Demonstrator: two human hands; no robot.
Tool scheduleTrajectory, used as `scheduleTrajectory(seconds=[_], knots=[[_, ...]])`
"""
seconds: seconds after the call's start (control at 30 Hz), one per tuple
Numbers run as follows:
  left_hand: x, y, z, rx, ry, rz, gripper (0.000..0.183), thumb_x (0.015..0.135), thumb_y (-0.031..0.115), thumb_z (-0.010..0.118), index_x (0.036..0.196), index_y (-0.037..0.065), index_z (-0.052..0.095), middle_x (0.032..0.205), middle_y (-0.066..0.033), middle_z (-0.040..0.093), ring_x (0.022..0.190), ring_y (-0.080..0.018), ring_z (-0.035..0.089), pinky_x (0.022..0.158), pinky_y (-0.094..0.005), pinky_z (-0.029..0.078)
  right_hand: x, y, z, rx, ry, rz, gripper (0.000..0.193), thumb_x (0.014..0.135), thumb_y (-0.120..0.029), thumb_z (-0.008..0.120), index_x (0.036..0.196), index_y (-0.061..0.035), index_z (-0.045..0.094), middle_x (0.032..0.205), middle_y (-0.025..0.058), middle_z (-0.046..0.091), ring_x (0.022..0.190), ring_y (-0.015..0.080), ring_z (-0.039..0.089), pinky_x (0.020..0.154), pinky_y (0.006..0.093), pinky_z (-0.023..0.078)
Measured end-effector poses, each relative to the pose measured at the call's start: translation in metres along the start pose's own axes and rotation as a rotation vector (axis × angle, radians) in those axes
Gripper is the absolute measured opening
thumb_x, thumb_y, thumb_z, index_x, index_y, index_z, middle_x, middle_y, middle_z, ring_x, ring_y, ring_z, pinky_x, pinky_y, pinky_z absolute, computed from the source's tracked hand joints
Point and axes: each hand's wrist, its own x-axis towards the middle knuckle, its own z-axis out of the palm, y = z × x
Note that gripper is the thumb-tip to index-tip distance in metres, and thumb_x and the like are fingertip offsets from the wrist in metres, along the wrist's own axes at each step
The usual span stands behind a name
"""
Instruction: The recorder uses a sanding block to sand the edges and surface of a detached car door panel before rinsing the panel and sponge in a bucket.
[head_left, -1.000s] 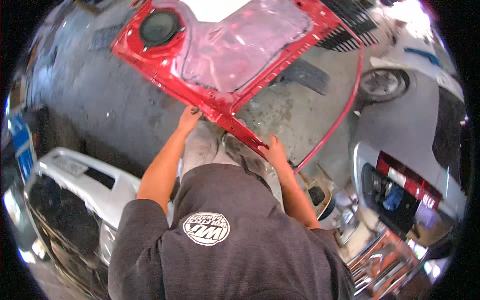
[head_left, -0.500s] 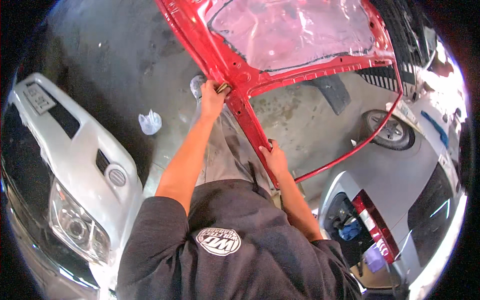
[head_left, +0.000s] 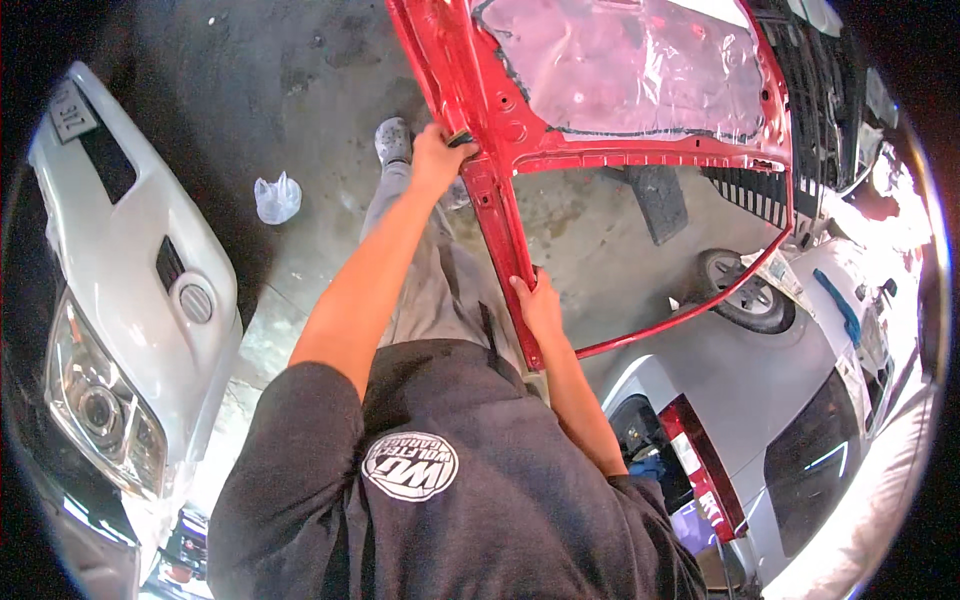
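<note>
The red car door (head_left: 527,143) is positioned to the right of the silver bumper (head_left: 122,228). Compared with one second earlier, its held edge has swung from a slant to a steep line; its round speaker has left view. Wrinkled translucent film (head_left: 630,70), dark-bordered, covers the panel. Hands are apart, both clamped on the door edge: left hand (head_left: 440,160) nearer the bumper, right hand (head_left: 540,305) farther.

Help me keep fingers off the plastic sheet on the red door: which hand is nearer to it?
Left. The left hand holds the red door to the left of the plastic sheet, apart from it; the right hand is farther off, lower in view, on the window frame.
</note>
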Motion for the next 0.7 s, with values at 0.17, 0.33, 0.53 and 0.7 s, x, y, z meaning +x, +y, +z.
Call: scheduleTrajectory(seconds=[0.17, 0.33, 0.53, 0.7], knots=[[-0.015, -0.002, -0.004, 0.084, -0.038, -0.028, 0.048, 0.065, 0.025, 0.086, 0.090, -0.005, 0.059, 0.087, -0.0218, 0.064, 0.081, -0.0343, 0.063, 0.074, -0.0432, 0.050, 0.001, -0.003, 0.000, -0.052, -0.008, -0.043, 0.051, 0.090, -0.042, 0.061, 0.122, -0.0034, 0.054, 0.102, 0.0277, 0.066, 0.099, 0.0459, 0.061, 0.083, 0.0506, 0.048], [-0.031, 0.004, -0.003, 0.158, -0.070, -0.101, 0.052, 0.065, 0.027, 0.086, 0.094, -0.004, 0.055, 0.097, -0.0221, 0.060, 0.091, -0.0382, 0.060, 0.081, -0.0457, 0.049, 0.004, -0.002, 0.003, -0.070, -0.005, -0.014, 0.052, 0.089, -0.043, 0.061, 0.121, -0.0030, 0.055, 0.102, 0.0278, 0.066, 0.099, 0.0462, 0.061, 0.084, 0.0504, 0.048], [-0.037, 0.012, -0.003, 0.266, -0.002, -0.002, 0.057, 0.065, 0.026, 0.086, 0.102, 0.002, 0.049, 0.107, -0.0187, 0.051, 0.092, -0.0405, 0.059, 0.080, -0.0469, 0.049, 0.003, 0.001, 0.005, -0.054, -0.026, -0.064, 0.055, 0.089, -0.045, 0.060, 0.121, -0.0017, 0.053, 0.103, 0.0284, 0.065, 0.100, 0.0464, 0.060, 0.085, 0.0501, 0.047], [-0.041, 0.006, -0.004, 0.290, 0.009, 0.024, 0.055, 0.066, 0.026, 0.085, 0.102, 0.003, 0.049, 0.104, -0.0182, 0.051, 0.091, -0.0396, 0.059, 0.081, -0.0462, 0.049, 0.004, -0.001, 0.006, -0.033, -0.016, 0.001, 0.055, 0.090, -0.045, 0.060, 0.123, -0.0022, 0.052, 0.104, 0.0283, 0.065, 0.101, 0.0465, 0.060, 0.086, 0.0498, 0.047]])
